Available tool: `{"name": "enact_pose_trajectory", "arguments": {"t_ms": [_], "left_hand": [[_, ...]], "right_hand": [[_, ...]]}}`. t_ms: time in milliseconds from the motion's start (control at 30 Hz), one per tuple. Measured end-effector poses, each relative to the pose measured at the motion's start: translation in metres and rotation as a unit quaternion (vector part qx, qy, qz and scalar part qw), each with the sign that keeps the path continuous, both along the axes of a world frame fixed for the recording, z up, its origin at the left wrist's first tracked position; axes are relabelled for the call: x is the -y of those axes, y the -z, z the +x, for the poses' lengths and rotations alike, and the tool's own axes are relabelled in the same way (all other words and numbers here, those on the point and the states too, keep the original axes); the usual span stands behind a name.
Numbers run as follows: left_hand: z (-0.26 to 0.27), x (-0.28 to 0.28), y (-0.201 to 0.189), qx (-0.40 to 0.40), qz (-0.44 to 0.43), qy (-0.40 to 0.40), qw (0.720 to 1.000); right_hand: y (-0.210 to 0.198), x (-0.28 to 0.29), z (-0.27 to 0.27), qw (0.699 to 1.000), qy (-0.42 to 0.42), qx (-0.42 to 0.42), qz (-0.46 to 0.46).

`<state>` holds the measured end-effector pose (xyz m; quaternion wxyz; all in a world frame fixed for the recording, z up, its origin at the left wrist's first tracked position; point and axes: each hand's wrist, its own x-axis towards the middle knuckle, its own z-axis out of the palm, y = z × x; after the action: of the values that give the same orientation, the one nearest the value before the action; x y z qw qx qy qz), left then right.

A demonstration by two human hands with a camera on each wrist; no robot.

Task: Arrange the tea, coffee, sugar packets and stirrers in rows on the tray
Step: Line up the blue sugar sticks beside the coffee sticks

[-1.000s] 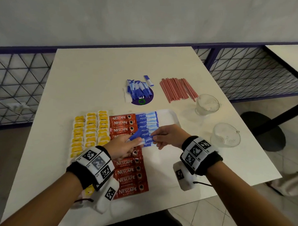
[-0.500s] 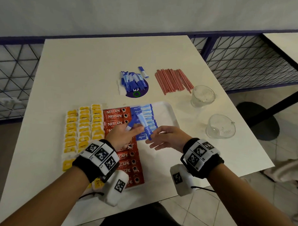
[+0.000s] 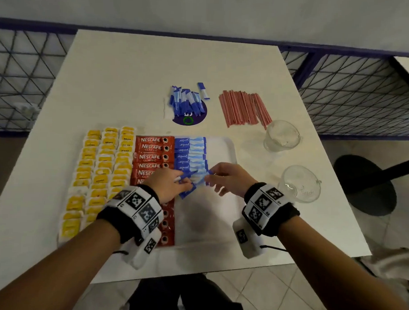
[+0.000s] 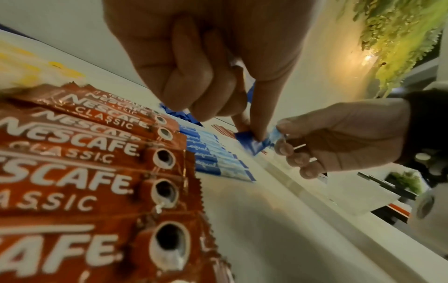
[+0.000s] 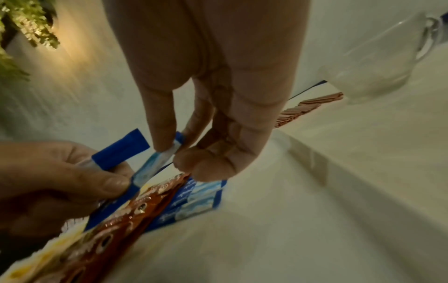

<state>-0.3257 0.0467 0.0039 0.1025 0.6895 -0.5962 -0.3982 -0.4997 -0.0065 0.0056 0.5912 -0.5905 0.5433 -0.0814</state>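
Observation:
On the white tray (image 3: 224, 146) lie rows of yellow tea bags (image 3: 101, 165), red Nescafe coffee sachets (image 3: 152, 156) and blue sugar packets (image 3: 190, 154). My left hand (image 3: 186, 182) hovers at the near end of the sugar row and grips a few blue sugar packets (image 5: 121, 151). My right hand (image 3: 209, 174) pinches the light end of one of those packets (image 5: 160, 160) between thumb and fingers; the left fingers (image 4: 257, 114) still touch its dark end (image 4: 252, 143). A loose pile of sugar packets (image 3: 185, 101) and red stirrers (image 3: 243, 108) lie on the table behind the tray.
Two glass cups (image 3: 281, 136) (image 3: 300, 183) stand on the table right of the tray. A purple round sticker (image 3: 191, 117) sits under the loose sugar pile. The tray's right strip (image 3: 217, 220) is bare. A blue railing runs behind the table.
Both hands have stayed over the near end of the sugar row. My right fingers, loose half a second ago, now pinch the end of a packet from the left hand's bunch.

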Motion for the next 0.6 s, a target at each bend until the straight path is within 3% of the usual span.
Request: {"name": "enact_pose_trajectory", "arguments": {"t_ms": [200, 367, 600], "left_hand": [[-0.006, 0.0, 0.006, 0.07, 0.015, 0.01, 0.997], [-0.003, -0.004, 0.013, 0.094, 0.04, -0.007, 0.995], [-0.009, -0.003, 0.01, 0.21, 0.038, 0.061, 0.975]], "right_hand": [[0.014, 0.006, -0.005, 0.976, -0.158, -0.153, -0.013], [0.022, 0.007, -0.004, 0.973, -0.156, -0.167, 0.031], [0.023, 0.015, 0.002, 0.97, -0.132, -0.196, 0.051]]}}
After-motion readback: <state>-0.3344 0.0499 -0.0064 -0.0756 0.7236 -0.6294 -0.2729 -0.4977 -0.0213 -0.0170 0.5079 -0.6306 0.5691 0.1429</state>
